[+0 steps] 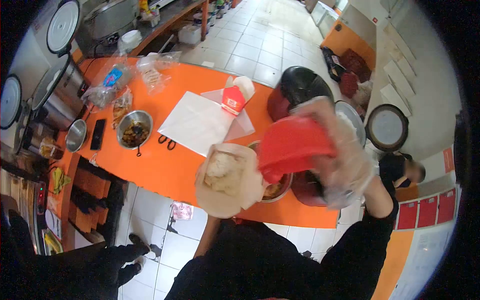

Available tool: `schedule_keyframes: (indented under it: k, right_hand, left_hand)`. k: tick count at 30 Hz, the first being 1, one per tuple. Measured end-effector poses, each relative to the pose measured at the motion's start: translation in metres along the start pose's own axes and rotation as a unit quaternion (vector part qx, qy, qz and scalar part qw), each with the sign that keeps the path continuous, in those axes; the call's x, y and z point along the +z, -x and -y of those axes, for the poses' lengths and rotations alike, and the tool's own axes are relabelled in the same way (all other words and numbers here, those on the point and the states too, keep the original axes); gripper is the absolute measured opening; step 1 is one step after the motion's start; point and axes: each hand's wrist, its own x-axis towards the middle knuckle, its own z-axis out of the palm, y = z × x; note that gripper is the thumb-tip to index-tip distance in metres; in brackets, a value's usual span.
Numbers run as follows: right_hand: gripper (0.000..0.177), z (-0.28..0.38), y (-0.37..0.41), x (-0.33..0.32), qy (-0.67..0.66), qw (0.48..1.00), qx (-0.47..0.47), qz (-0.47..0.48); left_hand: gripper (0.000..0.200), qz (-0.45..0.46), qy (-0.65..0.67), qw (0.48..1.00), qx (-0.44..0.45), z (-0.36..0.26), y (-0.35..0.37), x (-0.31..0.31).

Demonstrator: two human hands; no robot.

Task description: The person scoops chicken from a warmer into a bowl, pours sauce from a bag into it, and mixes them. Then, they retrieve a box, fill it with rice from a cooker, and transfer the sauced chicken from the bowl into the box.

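Note:
A pale open carton (227, 176) with white rice in it is held over the table's near edge. My left forearm (209, 235) runs up beneath it; the carton hides the fingers of my left hand, which holds it from below. In a clear plastic glove, my right hand (345, 152) grips a red plastic scoop or bowl (295, 142), tilted just right of the carton. Partly covered by the red piece, a metal bowl of food (274, 192) stands on the table. The contents of the red piece cannot be seen.
On the orange table (145, 172) are white paper sheets (192, 122), a red-and-white box (234, 99), scissors (167, 142), a metal bowl with dark food (135, 129), a phone (98, 134) and dark pots (299, 90). Two other people stand nearby, at lower left and far right.

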Motion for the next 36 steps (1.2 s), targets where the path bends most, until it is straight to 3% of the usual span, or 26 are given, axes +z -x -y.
schedule_keyframes:
  k: [5, 9, 10, 11, 14, 15, 16, 18, 20, 21, 23, 25, 26, 27, 28, 29, 31, 32, 34, 36]
  right_hand:
    - [0.06, -0.054, 0.027, -0.02, -0.178, 0.955, 0.103, -0.215]
    - [0.052, -0.137, 0.085, -0.054, -0.15, 0.91, 0.183, -0.34]
    - [0.048, -0.166, 0.107, -0.072, -0.112, 0.904, 0.22, -0.349]
    - [0.045, -0.212, 0.128, -0.087, -0.014, 0.904, 0.181, -0.388]
    - [0.035, -0.216, 0.147, -0.126, 0.041, 0.896, 0.267, -0.353]
    - [0.031, -0.258, 0.167, -0.145, 0.124, 0.903, 0.255, -0.324]
    - [0.027, -0.329, 0.195, -0.165, 0.206, 0.903, 0.241, -0.289]
    - [0.023, -0.395, 0.211, -0.177, 0.232, 0.917, 0.156, -0.285]
    - [0.025, -0.426, 0.2, -0.18, 0.274, 0.893, 0.197, -0.3]
    - [0.027, -0.437, 0.185, -0.178, 0.292, 0.877, 0.236, -0.301]
    - [0.034, -0.43, 0.147, -0.172, 0.34, 0.848, 0.304, -0.269]
    - [0.031, -0.472, 0.129, -0.175, 0.317, 0.877, 0.285, -0.223]
    - [0.031, -0.476, 0.119, -0.174, 0.333, 0.873, 0.299, -0.193]
    - [0.031, -0.479, 0.106, -0.172, 0.347, 0.869, 0.311, -0.164]
    - [0.033, -0.483, 0.096, -0.169, 0.361, 0.864, 0.324, -0.134]
    - [0.035, -0.492, 0.087, -0.167, 0.327, 0.875, 0.327, -0.145]
    - [0.041, -0.517, 0.072, -0.16, 0.258, 0.891, 0.336, -0.165]
    - [0.039, -0.525, 0.066, -0.157, 0.254, 0.887, 0.351, -0.157]
    - [0.04, -0.544, 0.061, -0.152, 0.245, 0.878, 0.386, -0.142]
    - [0.059, -0.559, 0.07, -0.152, 0.336, 0.884, 0.323, -0.023]
  left_hand:
    - [0.085, -0.118, -0.047, 0.992, -0.027, 0.074, 0.004, -0.06]
    - [0.094, -0.197, -0.13, 0.96, -0.151, 0.183, 0.035, -0.146]
    - [0.094, -0.181, -0.147, 0.962, -0.146, 0.192, 0.036, -0.161]
    - [0.094, -0.161, -0.164, 0.963, -0.138, 0.208, 0.038, -0.176]
    - [0.093, -0.085, -0.257, 0.959, -0.08, 0.236, 0.041, -0.203]
    - [0.092, -0.065, -0.314, 0.946, -0.054, 0.234, 0.041, -0.205]
    - [0.092, -0.053, -0.421, 0.904, -0.049, 0.231, 0.043, -0.208]
    - [0.076, -0.011, -0.702, 0.704, -0.113, 0.18, 0.037, -0.187]
    - [0.056, 0.096, -0.738, 0.631, -0.22, 0.124, 0.021, -0.158]
    - [0.048, 0.191, -0.641, 0.71, -0.22, 0.109, 0.014, -0.157]
    - [0.031, 0.228, -0.473, 0.829, -0.19, 0.043, -0.01, -0.09]
    - [0.021, 0.223, -0.245, 0.9, -0.284, 0.009, -0.038, 0.01]
    - [0.018, 0.288, -0.24, 0.885, -0.278, -0.005, -0.05, 0.057]
    - [0.019, 0.324, -0.141, 0.89, -0.288, -0.018, -0.06, 0.111]
    - [0.02, 0.436, -0.181, 0.85, -0.234, -0.036, -0.072, 0.162]
    - [0.018, 0.429, -0.088, 0.862, -0.256, -0.043, -0.068, 0.213]
    - [0.019, 0.549, -0.054, 0.829, -0.091, -0.046, -0.068, 0.307]
    - [0.02, 0.569, -0.079, 0.813, -0.098, -0.021, -0.057, 0.343]
    - [0.028, 0.608, -0.204, 0.767, -0.024, 0.022, -0.044, 0.4]
    - [0.036, 0.551, -0.23, 0.802, 0.029, 0.071, -0.028, 0.428]
